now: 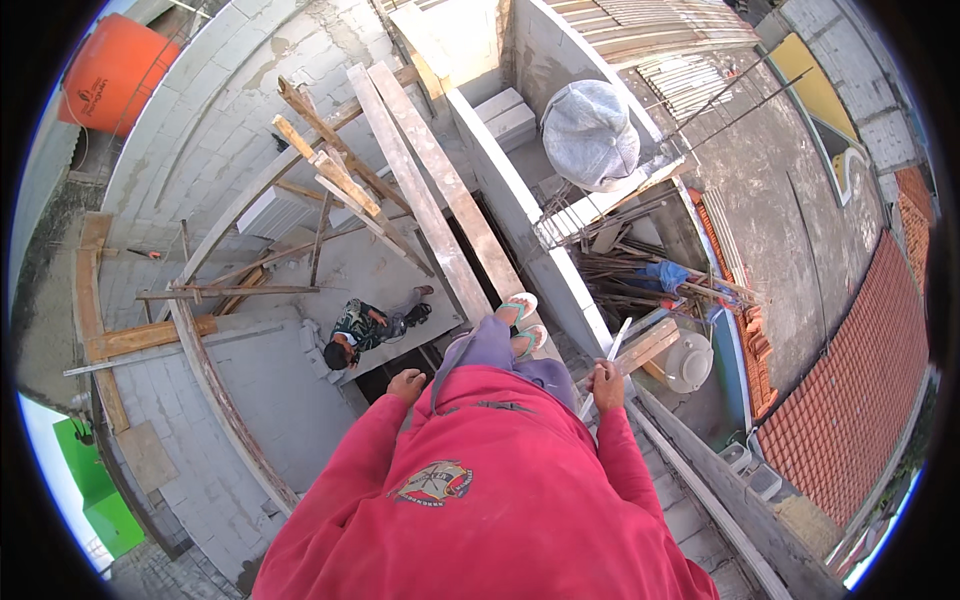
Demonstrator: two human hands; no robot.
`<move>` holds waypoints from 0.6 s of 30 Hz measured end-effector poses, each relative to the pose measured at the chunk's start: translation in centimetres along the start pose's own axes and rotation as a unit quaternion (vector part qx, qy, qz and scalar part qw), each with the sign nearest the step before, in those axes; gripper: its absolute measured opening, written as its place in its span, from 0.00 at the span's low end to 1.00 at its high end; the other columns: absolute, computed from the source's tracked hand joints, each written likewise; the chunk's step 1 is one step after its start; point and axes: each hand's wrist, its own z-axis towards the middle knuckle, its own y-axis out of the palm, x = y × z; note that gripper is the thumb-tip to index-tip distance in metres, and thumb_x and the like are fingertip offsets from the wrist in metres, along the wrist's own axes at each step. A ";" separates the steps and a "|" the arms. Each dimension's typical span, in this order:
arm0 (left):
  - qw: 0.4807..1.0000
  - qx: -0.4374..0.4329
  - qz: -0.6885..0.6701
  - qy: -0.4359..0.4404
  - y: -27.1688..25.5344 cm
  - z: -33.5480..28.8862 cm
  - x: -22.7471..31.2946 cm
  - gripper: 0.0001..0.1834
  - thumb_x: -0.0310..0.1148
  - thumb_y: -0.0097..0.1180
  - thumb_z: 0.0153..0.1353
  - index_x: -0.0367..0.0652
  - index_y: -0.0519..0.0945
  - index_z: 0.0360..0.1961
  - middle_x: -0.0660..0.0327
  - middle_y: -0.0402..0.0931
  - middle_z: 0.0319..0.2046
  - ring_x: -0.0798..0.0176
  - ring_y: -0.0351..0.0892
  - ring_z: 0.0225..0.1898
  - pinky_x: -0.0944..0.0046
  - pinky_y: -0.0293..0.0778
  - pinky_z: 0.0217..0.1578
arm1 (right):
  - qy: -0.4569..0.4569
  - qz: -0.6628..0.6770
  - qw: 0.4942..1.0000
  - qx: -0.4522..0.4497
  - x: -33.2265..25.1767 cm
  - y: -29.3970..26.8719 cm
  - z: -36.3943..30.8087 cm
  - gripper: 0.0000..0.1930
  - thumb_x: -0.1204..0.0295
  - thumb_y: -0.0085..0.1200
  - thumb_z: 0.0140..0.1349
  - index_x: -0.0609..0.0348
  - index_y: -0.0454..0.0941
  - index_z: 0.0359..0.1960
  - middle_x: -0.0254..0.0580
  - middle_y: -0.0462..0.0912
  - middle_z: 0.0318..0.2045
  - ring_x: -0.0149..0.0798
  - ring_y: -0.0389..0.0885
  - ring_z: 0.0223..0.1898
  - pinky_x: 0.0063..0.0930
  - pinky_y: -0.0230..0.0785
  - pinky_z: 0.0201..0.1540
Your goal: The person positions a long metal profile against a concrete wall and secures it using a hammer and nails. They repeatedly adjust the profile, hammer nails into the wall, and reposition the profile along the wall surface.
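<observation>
My right hand (606, 387) is closed around a long, thin pale strip (619, 340) that sticks out above and below the fist. Just beyond that hand lies a short wooden board (648, 346) by the top of the wall. At my left side, my left hand (407, 386) is curled closed, and whatever may be inside its fingers is hidden. My feet, in light sandals (528, 340), stand on a long plank (455, 190). A second plank (415, 185) runs alongside on the left.
Below on the left, another person (365, 328) crouches on a lower floor. Rough timbers (340, 180) cross the space. A block wall (530, 235) edges my right side, with rebar and a grey covered tank (592, 135) past it. An orange tank (118, 75) stands far left.
</observation>
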 end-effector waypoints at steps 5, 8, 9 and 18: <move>0.996 -0.003 -0.093 0.009 -2.4 5.5 3.6 0.26 0.49 0.60 0.62 0.40 0.81 0.53 0.49 0.84 0.46 0.53 0.84 0.50 0.57 0.76 0.52 | 0.072 0.057 0.996 0.000 5.9 1.0 -2.7 0.13 0.69 0.47 0.70 0.64 0.77 0.49 0.41 0.79 0.25 0.32 0.78 0.20 0.27 0.74 0.25; 0.993 0.014 -0.102 0.063 -4.0 7.7 7.2 0.26 0.49 0.58 0.63 0.41 0.80 0.54 0.49 0.84 0.47 0.52 0.83 0.51 0.56 0.75 0.53 | 0.116 0.054 0.991 0.039 9.5 -0.1 -4.4 0.12 0.71 0.46 0.69 0.65 0.78 0.45 0.43 0.80 0.26 0.35 0.81 0.20 0.29 0.76 0.23; 0.992 0.008 -0.102 0.079 -4.8 7.6 10.2 0.26 0.49 0.58 0.63 0.42 0.80 0.54 0.49 0.84 0.47 0.52 0.83 0.51 0.56 0.75 0.53 | 0.143 0.072 0.985 0.058 11.2 -0.9 -4.8 0.12 0.71 0.45 0.69 0.65 0.77 0.46 0.43 0.80 0.26 0.35 0.81 0.20 0.29 0.76 0.22; 0.995 0.016 -0.071 0.062 -4.4 5.4 8.8 0.27 0.51 0.59 0.63 0.43 0.80 0.56 0.49 0.83 0.48 0.50 0.82 0.52 0.56 0.75 0.54 | 0.167 0.150 0.973 0.056 12.7 -2.7 -3.5 0.12 0.71 0.44 0.70 0.62 0.75 0.50 0.44 0.79 0.28 0.33 0.77 0.19 0.29 0.74 0.21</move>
